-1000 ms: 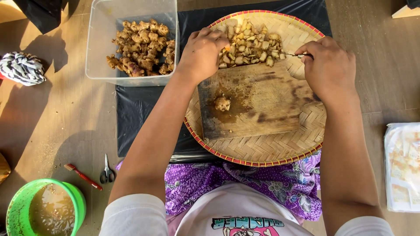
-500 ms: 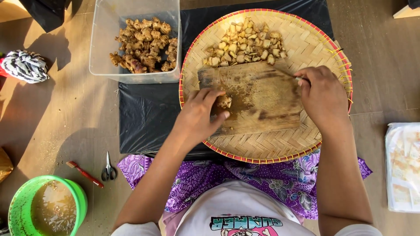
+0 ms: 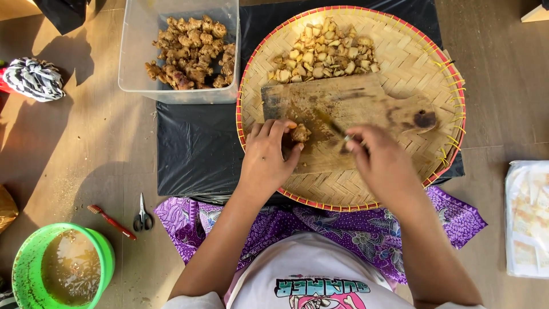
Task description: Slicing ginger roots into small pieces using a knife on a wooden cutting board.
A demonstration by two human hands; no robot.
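One woven tray (image 3: 400,51), one cutting board (image 3: 366,109), one clear tub (image 3: 137,51), one green bucket (image 3: 97,246), one pair of scissors (image 3: 143,216), one toothbrush (image 3: 111,221), two hands.

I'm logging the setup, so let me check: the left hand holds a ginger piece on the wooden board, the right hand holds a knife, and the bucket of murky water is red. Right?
Not quite: the head view shows the bucket is green, not red. The rest stands: the left hand holds the ginger piece on the wooden board, and the right hand holds the knife.

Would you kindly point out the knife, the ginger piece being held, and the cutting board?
knife (image 3: 333,125): head view, mid-blade.
ginger piece (image 3: 301,133): head view, its top.
cutting board (image 3: 372,103): head view, bare wood.
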